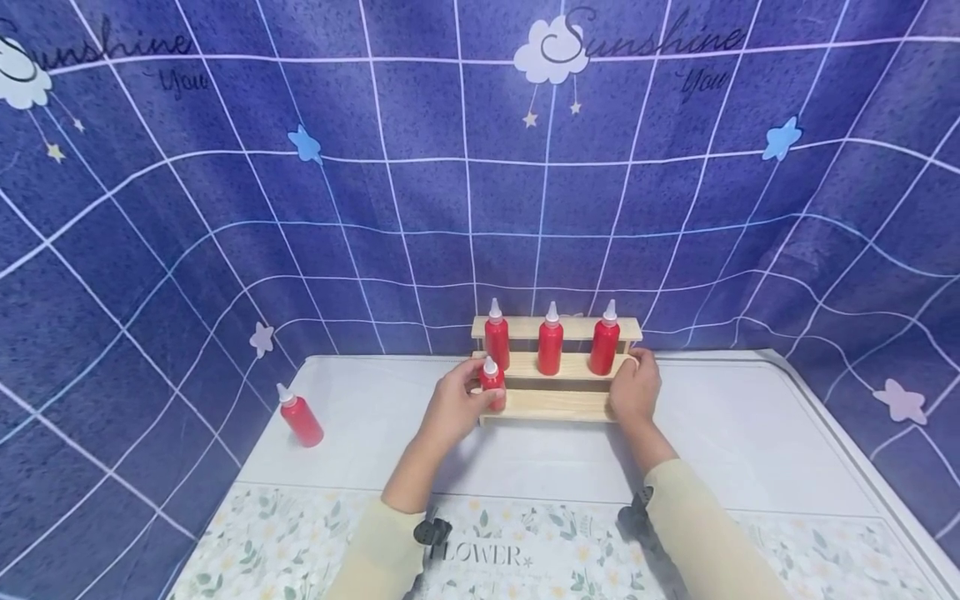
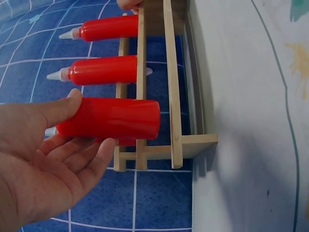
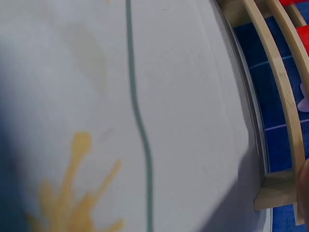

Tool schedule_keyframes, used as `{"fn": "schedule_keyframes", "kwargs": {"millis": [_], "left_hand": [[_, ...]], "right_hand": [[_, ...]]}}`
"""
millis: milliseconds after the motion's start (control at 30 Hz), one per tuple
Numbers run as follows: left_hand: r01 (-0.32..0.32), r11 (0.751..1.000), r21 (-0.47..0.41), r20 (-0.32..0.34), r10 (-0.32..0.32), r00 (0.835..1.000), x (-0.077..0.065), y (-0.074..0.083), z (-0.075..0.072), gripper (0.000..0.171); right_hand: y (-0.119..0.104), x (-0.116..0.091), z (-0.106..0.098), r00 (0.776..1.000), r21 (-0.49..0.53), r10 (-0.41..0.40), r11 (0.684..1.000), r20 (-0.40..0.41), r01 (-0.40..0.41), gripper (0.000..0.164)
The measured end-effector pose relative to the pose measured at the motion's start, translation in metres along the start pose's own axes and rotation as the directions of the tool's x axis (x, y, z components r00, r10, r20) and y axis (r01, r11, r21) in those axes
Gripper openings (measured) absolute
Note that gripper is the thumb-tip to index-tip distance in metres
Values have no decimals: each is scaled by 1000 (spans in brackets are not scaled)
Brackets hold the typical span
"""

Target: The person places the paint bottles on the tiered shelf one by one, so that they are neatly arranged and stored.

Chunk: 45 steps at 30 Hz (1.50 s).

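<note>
A tiered wooden rack stands at the back of the table, with three red squeeze bottles in a row on its middle step, among them a centre bottle. My left hand holds another red squeeze bottle between thumb and fingers, its white nozzle pointing up. That bottle is at the rack's left end, its base close over the lowest step. At the opposite end, my right hand grips the side of the rack; only a sliver of this hand shows in the right wrist view.
One more red squeeze bottle stands alone on the left of the white table. A flower-printed mat covers the front. Behind the rack hangs a blue gridded curtain, which also closes in both sides.
</note>
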<state>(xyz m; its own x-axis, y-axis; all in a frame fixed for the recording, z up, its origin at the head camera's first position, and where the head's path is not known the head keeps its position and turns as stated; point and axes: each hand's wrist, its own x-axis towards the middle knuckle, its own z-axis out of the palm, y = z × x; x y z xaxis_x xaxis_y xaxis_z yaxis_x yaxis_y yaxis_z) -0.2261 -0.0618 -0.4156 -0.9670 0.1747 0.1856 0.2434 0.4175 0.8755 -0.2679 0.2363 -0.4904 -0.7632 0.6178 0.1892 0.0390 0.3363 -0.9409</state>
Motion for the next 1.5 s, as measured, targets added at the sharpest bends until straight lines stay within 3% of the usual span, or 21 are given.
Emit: {"fn": "schedule_keyframes", "kwargs": {"millis": [667, 1133, 1500], "left_hand": [[-17, 1000, 4, 2, 17, 1000, 5, -3, 6, 55], [-31, 985, 171, 2, 31, 1000, 11, -9, 14, 58], [-42, 989, 142, -10, 44, 999, 10, -22, 16, 56]], "right_hand": [[-2, 4, 3, 998, 7, -54, 998, -37, 55, 41], [-1, 7, 0, 999, -11, -34, 999, -22, 34, 43], [7, 3, 2, 998, -12, -41, 999, -38, 41, 41]]}}
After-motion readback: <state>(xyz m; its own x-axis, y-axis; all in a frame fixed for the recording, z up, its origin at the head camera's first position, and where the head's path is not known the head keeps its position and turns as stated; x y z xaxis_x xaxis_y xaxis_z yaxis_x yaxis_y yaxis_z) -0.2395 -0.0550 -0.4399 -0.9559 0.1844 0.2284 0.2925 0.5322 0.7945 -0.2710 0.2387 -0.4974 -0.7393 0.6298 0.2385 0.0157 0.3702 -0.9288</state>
